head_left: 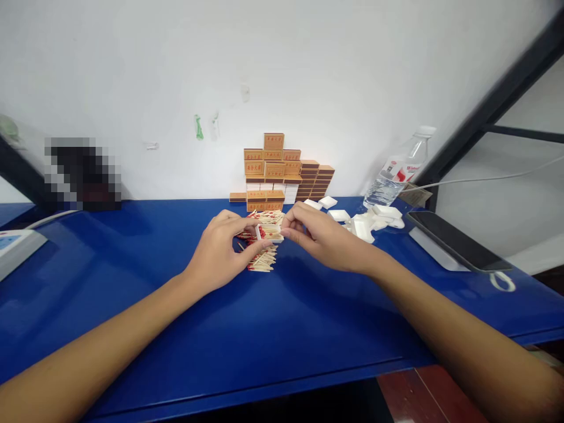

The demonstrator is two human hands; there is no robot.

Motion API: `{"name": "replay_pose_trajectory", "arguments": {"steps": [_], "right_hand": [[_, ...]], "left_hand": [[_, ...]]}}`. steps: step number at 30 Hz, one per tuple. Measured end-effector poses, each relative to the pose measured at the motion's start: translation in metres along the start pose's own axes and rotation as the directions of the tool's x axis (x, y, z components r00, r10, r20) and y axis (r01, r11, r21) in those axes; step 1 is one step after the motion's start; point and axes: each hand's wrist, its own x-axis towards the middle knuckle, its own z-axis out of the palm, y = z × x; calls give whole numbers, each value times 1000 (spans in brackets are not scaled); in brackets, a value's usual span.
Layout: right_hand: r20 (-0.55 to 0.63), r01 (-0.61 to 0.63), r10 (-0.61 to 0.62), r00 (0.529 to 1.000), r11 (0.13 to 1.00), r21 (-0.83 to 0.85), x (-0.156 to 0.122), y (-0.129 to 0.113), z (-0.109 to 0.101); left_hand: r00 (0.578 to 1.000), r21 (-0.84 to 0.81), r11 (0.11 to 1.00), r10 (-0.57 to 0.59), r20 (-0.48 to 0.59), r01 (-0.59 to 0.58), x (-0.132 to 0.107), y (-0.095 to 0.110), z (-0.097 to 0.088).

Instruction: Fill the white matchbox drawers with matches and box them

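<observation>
Red-tipped matches [272, 232] lay in a white tray [277, 238] grasped by the left hand [218, 249], over a loose pile [263, 259] on the blue desk [247, 335], near stacked matchboxes [274, 169]; the fingers of the right hand [324, 235] bent at its end, their grip unclear.

Our left forearm [118, 326] and right forearm [434, 311] reach inward from near corners; our left hand [222, 247] pinches, our right hand [324, 238] (just beside it) curls its fingers [294, 218].

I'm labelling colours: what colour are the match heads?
Red; the match heads show best in the head view.
</observation>
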Motion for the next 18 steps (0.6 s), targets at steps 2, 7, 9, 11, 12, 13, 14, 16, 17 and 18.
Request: {"name": "replay_pose_trajectory", "arguments": {"steps": [2,7,9,11,12,13,14,16,17,18], "right_hand": [[-43,17,-17,999,1000,7,0,-1,6],[-112,5,-1,994,999,37,1,4,18],[-120,13,-7,993,999,43,2,4,19],[-153,29,-26,988,999,20,2,3,16],[-180,35,-34,983,999,2,3,2,14],[-207,36,-39,978,999,-18,3,3,12],[-232,30,-39,972,999,-40,3,4,9],[-265,3,-26,964,996,-89,4,9,4],[-263,-16,-15,965,993,-116,5,14,2],[-248,-35,-1,969,989,-143,5,19,1]], "left_hand": [[1000,-9,1000,21,20,-21,0,1,0],[999,-73,996,50,16,-49,-1,4,0],[999,-93,995,33,12,-31,-1,4,0],[1000,-108,994,-18,6,19,0,4,0],[999,-111,993,-50,-1,49,0,3,0],[997,-110,991,-80,-11,79,0,3,-1],[994,-104,989,-107,-19,104,1,2,-1],[990,-80,987,-139,-38,136,2,1,-2],[988,-66,987,-149,-48,145,3,-1,-3],[986,-52,987,-157,-57,155,4,-2,-4]]}}
